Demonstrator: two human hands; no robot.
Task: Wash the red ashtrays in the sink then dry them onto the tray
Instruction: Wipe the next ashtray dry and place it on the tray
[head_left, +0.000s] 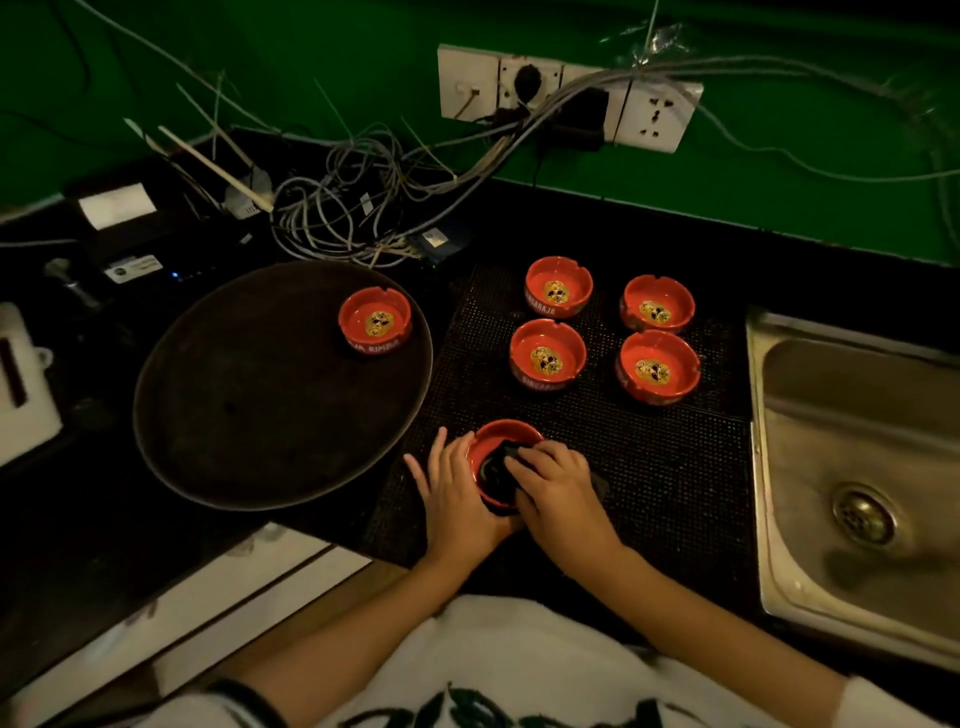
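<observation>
My left hand (457, 493) cups the near side of a red ashtray (501, 434) on the black mat. My right hand (558, 486) presses a dark cloth (500, 462) into its bowl, fingers curled over the cloth. Several more red ashtrays stand upright further back on the mat, among them ones at the back left (558, 286), the back right (657, 304) and the middle (548, 353). One red ashtray (375, 319) sits at the far right of the round dark tray (234, 405). The steel sink (810, 467) lies to the right.
A black dotted mat (649, 493) covers the counter between tray and sink. A tangle of grey cables (337, 213) lies behind the tray, under wall sockets (566, 96). A white object (23, 384) stands at the left edge. The counter's front edge runs just below my hands.
</observation>
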